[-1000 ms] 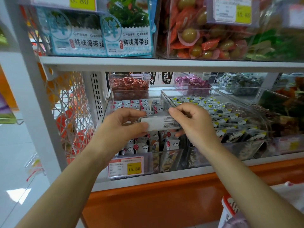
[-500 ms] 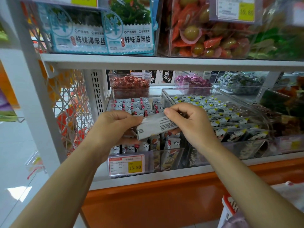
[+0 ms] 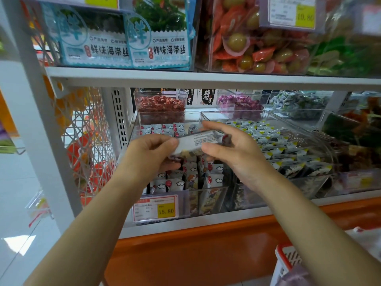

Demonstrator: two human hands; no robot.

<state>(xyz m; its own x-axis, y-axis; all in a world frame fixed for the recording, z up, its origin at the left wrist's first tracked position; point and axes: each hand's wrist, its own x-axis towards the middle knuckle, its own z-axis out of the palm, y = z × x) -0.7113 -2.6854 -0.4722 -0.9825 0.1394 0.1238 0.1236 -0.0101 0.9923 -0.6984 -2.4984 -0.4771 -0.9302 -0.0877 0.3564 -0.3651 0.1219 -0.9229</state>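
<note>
A small silver-white snack packet (image 3: 201,139) with printed text is held in the air in front of the lower shelf. My left hand (image 3: 150,153) pinches its left end between thumb and fingers. My right hand (image 3: 237,153) has its forefinger above and its thumb below the packet's right end. Both hands hover over a clear plastic bin (image 3: 214,200) packed with upright small packets printed with clouds and a cartoon figure. A red and yellow price tag (image 3: 156,207) reading 15.80 hangs on the bin's front.
A second clear bin (image 3: 305,188) of dark packets stands to the right. Tubs of wrapped sweets (image 3: 160,104) sit behind. The white upper shelf (image 3: 185,78) carries seaweed bags and packed snacks. A wire rack (image 3: 86,141) flanks the left; a red-rimmed basket (image 3: 286,263) is at lower right.
The packet has been turned and tilted, its right end now higher. My right hand has opened wider around that end. Both hands stay over the same bin.
</note>
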